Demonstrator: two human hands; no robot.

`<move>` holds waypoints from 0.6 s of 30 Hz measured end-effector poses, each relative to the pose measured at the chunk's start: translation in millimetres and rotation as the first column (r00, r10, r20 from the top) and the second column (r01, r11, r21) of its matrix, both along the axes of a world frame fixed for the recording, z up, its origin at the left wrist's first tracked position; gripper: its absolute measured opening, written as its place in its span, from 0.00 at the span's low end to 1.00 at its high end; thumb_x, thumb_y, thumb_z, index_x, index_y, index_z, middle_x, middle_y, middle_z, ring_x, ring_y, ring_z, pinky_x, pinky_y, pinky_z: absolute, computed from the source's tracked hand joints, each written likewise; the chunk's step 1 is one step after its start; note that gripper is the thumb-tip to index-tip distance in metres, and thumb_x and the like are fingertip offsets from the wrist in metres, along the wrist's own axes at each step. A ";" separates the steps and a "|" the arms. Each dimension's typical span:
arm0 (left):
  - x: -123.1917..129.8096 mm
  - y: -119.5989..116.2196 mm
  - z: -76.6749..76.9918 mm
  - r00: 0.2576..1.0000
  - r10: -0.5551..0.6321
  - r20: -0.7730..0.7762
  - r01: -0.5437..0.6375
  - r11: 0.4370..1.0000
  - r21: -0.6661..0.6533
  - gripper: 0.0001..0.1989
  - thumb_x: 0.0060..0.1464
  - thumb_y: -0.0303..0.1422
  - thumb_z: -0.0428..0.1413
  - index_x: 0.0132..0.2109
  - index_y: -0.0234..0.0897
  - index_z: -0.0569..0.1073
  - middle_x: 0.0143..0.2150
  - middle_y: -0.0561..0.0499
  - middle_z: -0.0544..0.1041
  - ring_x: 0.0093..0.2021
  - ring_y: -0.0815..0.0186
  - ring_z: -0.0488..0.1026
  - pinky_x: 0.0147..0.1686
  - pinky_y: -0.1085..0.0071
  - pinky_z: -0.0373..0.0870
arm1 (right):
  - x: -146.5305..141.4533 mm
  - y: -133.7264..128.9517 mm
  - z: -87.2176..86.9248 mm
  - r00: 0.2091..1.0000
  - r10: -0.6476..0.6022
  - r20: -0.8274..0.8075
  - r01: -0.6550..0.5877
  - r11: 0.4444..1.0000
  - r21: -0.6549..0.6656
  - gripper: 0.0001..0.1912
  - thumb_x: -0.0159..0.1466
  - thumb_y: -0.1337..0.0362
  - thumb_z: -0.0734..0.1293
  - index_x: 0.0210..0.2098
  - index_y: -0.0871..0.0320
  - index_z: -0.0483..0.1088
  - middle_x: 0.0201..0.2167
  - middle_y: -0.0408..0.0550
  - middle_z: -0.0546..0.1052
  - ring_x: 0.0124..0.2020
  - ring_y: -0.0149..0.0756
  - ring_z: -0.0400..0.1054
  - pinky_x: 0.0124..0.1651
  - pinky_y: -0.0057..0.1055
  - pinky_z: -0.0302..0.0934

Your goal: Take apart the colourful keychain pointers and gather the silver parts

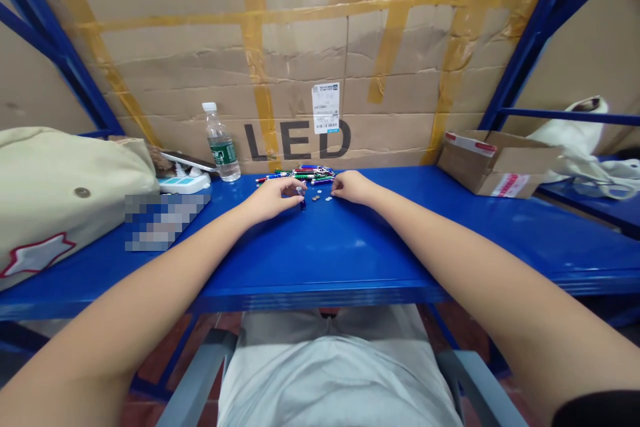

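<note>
My left hand (275, 199) is closed, thumb and fingers pinching a small dark blue tube (303, 205) with a light-coloured end. It hovers low over the blue tabletop. My right hand (351, 187) is closed too, its fingertips pressed together close to the table. Whatever it may hold is hidden. Between the hands lie several small round discs (316, 198), silvery and brownish, like button cells. Just behind both hands is a pile of slim metallic tubes (307, 174) in red, green, blue and purple, with silver ends, partly covered by my fingers.
On the left stand a pale bag (75, 180), a white power strip (185, 183) and a water bottle (223, 147). An open cardboard box (495, 163) sits at the right. A large cardboard sheet (295, 67) closes off the back of the blue table (320, 247).
</note>
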State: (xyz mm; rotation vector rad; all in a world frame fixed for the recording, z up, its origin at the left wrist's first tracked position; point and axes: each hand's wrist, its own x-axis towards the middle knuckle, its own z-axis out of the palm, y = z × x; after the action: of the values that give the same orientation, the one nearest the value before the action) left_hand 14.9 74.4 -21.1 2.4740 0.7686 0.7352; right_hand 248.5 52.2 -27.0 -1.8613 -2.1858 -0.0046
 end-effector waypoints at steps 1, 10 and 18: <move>0.0 -1.1 0.6 1.000 0.001 -0.023 -0.001 1.000 0.010 0.15 0.51 0.37 0.56 0.44 0.35 0.74 0.40 0.48 0.78 0.39 0.63 0.73 0.43 0.65 0.69 | -0.3 -0.4 0.3 1.000 -0.005 -0.002 0.005 1.000 0.002 0.05 0.59 0.68 0.68 0.34 0.60 0.76 0.36 0.50 0.79 0.38 0.38 0.72 0.40 0.29 0.62; 0.9 -7.8 1.6 0.995 -0.055 -0.080 0.059 0.997 0.043 0.13 0.54 0.37 0.53 0.44 0.37 0.74 0.41 0.50 0.78 0.42 0.62 0.74 0.46 0.66 0.68 | 0.8 2.1 -4.7 0.998 0.052 0.048 -0.053 0.998 0.022 0.10 0.61 0.69 0.64 0.39 0.60 0.77 0.39 0.50 0.79 0.40 0.38 0.71 0.43 0.27 0.60; 0.8 -11.0 2.7 0.991 -0.071 -0.111 0.082 0.992 0.093 0.11 0.54 0.35 0.53 0.43 0.38 0.74 0.43 0.50 0.78 0.43 0.63 0.74 0.46 0.66 0.68 | 0.7 0.3 -2.4 1.000 0.006 -0.012 -0.007 1.000 -0.016 0.06 0.60 0.65 0.67 0.32 0.60 0.76 0.33 0.50 0.79 0.33 0.36 0.71 0.35 0.28 0.59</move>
State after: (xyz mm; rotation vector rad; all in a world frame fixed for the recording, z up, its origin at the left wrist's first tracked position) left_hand 15.7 63.4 -18.4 2.6331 0.6862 0.6305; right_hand 249.1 52.4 -29.4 -1.8580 -2.1905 0.0248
